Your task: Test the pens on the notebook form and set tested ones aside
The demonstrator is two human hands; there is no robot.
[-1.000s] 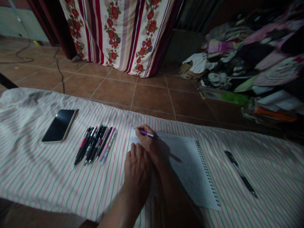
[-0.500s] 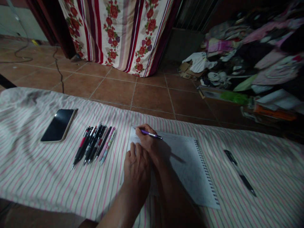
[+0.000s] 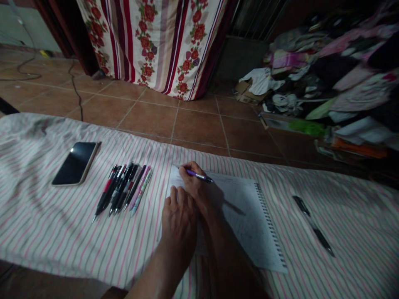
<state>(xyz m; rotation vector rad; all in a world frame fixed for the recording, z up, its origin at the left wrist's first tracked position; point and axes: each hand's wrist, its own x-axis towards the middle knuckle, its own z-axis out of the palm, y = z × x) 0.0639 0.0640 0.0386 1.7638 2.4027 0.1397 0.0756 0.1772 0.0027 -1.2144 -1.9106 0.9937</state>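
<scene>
A spiral sheet of paper (image 3: 246, 216) with faint marks lies on the striped cloth, its punched edge to the right. My right hand (image 3: 195, 182) is closed around a purple pen (image 3: 199, 176) near the sheet's top left corner; the pen's tip end is partly hidden by the fingers. My left hand (image 3: 179, 214) rests flat on the sheet's left part, fingers stretched forward, beside the right wrist. Left of the hands, several pens (image 3: 123, 189) lie side by side in a group.
A phone (image 3: 75, 164) lies at the left on the striped cloth (image 3: 62, 224). A black and clear pen (image 3: 313, 226) lies at the right. Beyond are the tiled floor (image 3: 199, 122), a floral curtain (image 3: 162, 45) and a heap of clothes (image 3: 343, 74).
The view has shifted very slightly. Both hands stay nearly in place, with the purple pen still held in the right one.
</scene>
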